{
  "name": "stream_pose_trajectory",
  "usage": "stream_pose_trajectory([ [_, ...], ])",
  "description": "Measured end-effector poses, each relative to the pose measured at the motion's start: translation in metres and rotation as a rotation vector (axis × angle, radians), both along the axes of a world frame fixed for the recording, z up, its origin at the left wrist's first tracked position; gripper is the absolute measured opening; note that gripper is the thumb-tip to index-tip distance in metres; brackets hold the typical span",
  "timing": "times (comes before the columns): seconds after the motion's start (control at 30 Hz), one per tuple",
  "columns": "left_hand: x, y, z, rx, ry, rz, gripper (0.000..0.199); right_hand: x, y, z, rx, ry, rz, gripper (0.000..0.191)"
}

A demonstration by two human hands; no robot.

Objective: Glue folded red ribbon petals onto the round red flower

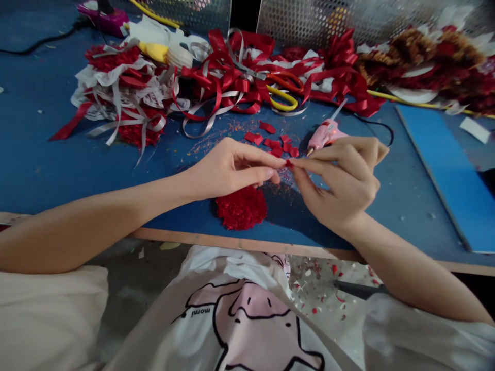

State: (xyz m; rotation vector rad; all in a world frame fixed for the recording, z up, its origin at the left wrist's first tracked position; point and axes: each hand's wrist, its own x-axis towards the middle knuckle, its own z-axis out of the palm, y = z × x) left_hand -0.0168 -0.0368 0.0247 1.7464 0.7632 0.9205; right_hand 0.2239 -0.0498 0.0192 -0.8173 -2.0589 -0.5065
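My left hand (235, 167) and my right hand (340, 178) meet at their fingertips over the table. Between them is a tiny piece of red ribbon (289, 163), mostly covered by the fingers. My right thumb and index finger pinch it, and the left fingertips close against its other side. Below my left hand lies a round, fluffy red pompom (242, 208), its upper part hidden by that hand. Just beyond the fingertips several cut red ribbon pieces (275, 144) are scattered. A pink glue gun (325, 133) rests behind my right hand, nozzle toward me.
Along the back are tangled red and silver ribbons (216, 77), scissors with red and yellow handles (284, 98), and a red-and-white lace pile (119, 93). Brown and dark red fluffy material (421, 67) sits at far right. A blue board (444, 170) lies right; a purple device (104, 18) stands back left.
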Motion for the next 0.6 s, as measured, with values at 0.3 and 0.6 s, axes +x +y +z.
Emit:
stream_pose_trajectory([
  [0.3,0.005,0.0084,-0.0021,-0.158,0.006,0.088,0.026,-0.008,-0.0031,0.0015,-0.225,0.15,0.16,0.014],
  [0.6,0.0065,0.0077,-0.0062,-0.204,0.002,0.089,0.03,-0.0048,-0.0001,-0.0022,-0.269,0.077,0.022,0.013],
])
